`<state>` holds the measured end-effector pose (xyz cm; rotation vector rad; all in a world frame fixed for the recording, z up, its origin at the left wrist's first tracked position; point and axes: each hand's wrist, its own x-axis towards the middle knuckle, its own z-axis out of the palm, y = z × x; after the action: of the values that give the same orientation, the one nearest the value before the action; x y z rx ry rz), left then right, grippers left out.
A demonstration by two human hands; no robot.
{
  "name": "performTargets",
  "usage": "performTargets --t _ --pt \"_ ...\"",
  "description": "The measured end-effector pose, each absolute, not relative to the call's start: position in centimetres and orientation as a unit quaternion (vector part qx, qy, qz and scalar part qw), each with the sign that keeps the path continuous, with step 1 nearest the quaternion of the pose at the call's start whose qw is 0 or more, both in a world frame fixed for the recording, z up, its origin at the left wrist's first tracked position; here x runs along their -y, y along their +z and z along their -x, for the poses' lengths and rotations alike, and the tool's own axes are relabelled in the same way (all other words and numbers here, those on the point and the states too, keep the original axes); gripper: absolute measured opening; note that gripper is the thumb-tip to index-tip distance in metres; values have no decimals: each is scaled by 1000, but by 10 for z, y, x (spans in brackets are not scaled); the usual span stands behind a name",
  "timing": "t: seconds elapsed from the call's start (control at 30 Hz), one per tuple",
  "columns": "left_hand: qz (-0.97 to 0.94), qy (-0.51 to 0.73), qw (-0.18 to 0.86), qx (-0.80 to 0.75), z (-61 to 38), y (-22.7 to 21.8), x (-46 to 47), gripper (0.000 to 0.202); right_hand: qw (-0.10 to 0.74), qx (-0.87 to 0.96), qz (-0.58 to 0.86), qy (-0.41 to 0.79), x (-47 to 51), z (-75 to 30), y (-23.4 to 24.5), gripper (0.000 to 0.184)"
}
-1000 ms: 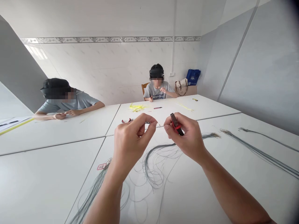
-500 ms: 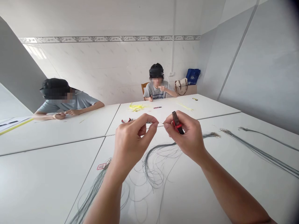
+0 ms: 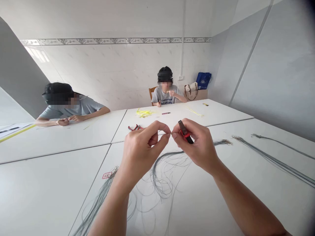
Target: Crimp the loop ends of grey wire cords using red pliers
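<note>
In front of me, my left hand (image 3: 142, 149) is closed in a pinch, thumb against forefinger. What lies in the pinch is very thin, and I cannot make out its kind. My right hand (image 3: 199, 144) is wrapped round a small black-and-red hand tool (image 3: 185, 132) with a metal end pointing up. Its thumb and forefinger also pinch together, nearly touching the left fingertips. Beneath both hands a loose bundle of thin grey wires (image 3: 155, 168) curls over the white table (image 3: 201, 203). By my left forearm lies another grey wire bundle (image 3: 98, 200) with a red-edged tag (image 3: 107, 175).
Two more wire bundles (image 3: 268, 157) (image 3: 283, 144) lie at the right. Behind my left hand are red-handled pliers (image 3: 133, 127). Farther off are yellow strands (image 3: 144, 113), a pen-like tool (image 3: 166, 113) and a yellow-black item (image 3: 205, 104). Two people (image 3: 71, 105) (image 3: 166, 93) sit across.
My left hand has moved slightly right, bringing its fingertips up to those of my right hand. The tool in my right hand has tilted a little to the left.
</note>
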<state>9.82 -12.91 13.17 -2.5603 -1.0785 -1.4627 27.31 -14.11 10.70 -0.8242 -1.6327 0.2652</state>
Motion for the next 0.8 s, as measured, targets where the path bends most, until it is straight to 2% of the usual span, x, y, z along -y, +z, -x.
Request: performTargets --t 0.5,0.67,0.8 --pt "813 -476 5 337 -100 128 123 10 597 711 347 132 134 -279 106 17" --pt "791 -487 -73 363 -98 131 118 16 639 659 388 82 122 -308 111 14" --pt "750 -556 -161 321 -98 133 111 23 652 617 437 48 104 -349 111 12"
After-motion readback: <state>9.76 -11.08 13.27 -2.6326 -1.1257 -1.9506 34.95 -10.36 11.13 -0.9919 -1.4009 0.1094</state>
